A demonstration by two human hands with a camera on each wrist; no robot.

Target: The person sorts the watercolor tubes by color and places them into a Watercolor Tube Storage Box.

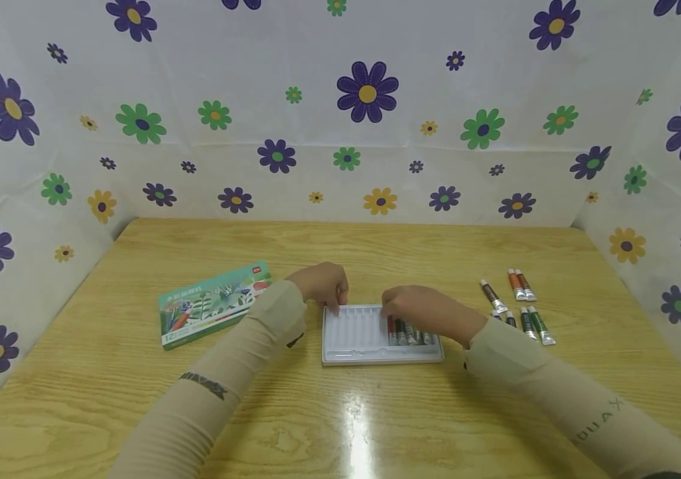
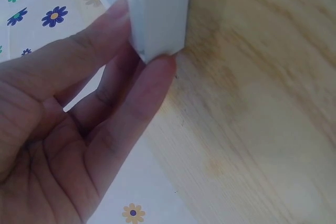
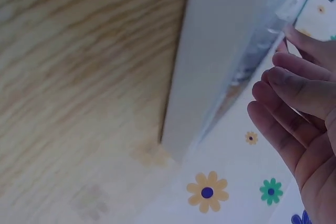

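Pinching the far left corner of the white tray (image 1: 349, 352), my left hand (image 1: 324, 283) seems to steady it on the desk (image 1: 257, 412); my right hand (image 1: 427, 310) bends over the tubes (image 1: 402, 334); whether grasping one, I cannot tell.

Glare streaks the tabletop (image 1: 357, 419), and both wrist views look soft.
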